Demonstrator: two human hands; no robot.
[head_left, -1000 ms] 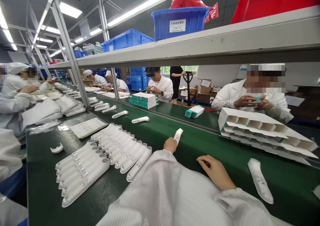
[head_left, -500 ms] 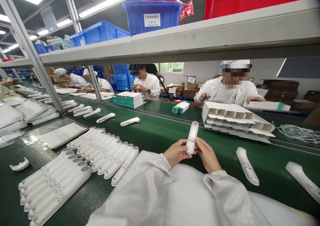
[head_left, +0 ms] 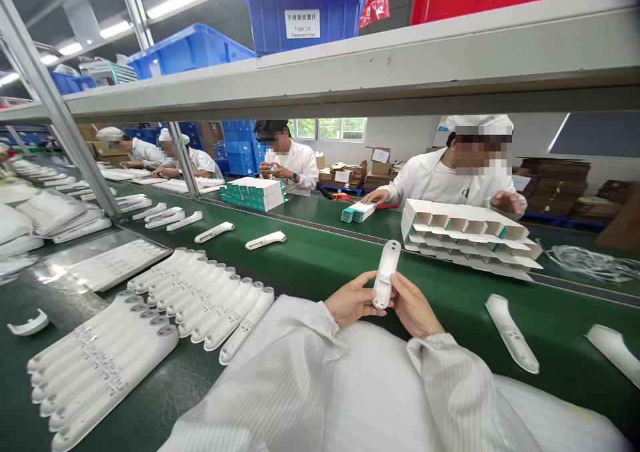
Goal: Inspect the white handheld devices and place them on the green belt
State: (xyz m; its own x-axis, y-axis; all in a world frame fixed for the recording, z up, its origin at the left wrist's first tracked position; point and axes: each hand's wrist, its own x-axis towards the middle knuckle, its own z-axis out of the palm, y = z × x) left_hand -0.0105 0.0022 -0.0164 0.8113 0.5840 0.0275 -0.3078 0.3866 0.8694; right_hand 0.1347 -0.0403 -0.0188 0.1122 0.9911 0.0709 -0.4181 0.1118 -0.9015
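Between both hands I hold a long white plastic housing (head_left: 387,272), near upright, its hollow inner side facing me and a dark round spot at its upper end. My left hand (head_left: 354,300) grips its lower left edge. On its right side are the fingers of my right hand (head_left: 413,304), thumb against the edge. To my left, similar white housings (head_left: 210,299) lie side by side in a row, and a second group (head_left: 103,365) lies nearer. A small curved white piece (head_left: 29,323) rests at the far left.
Loose housings (head_left: 513,335) lie on the green belt (head_left: 330,255) in front and to the right. Across it stand open white cartons (head_left: 465,239) and small green-white boxes (head_left: 361,211). Several co-workers in white sit opposite. A shelf (head_left: 400,72) with blue bins (head_left: 303,15) crosses overhead.
Loose housings on the belt have shifted right. The co-worker at the right has reached one hand onto the small green-white boxes. My hands still hold the housing in nearly the same position.
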